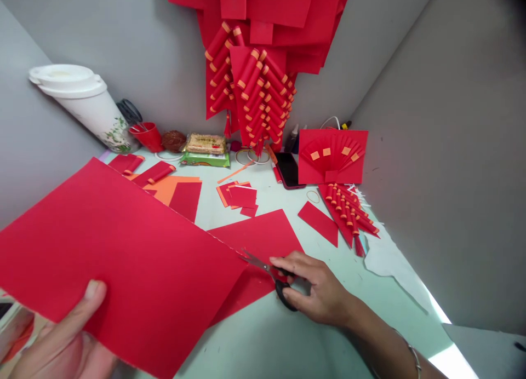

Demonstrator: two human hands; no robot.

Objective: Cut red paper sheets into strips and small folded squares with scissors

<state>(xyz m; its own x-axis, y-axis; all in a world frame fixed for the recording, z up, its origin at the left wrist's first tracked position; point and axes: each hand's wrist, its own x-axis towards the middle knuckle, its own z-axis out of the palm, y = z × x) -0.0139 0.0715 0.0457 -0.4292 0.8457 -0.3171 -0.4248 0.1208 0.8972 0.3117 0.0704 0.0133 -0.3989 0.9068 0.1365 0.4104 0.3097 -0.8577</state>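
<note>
My left hand (69,335) grips a large sheet of red paper (127,258) by its lower edge, thumb on top and fingers beneath. The sheet is held tilted over the table. My right hand (316,286) holds a pair of scissors (283,294) with black handles, fingers through the loops. Their blades are slightly apart and meet the right corner of the held sheet. Behind and below that corner lies another red sheet (263,231), partly covered by the held one.
Red firecracker decorations (263,99) hang on the grey wall. At the back stand a white lidded cup (82,105), a small red cup (147,137), packaged snacks (205,149) and a phone (289,170). A red fan card (332,157) and a firecracker piece (349,212) are on the right.
</note>
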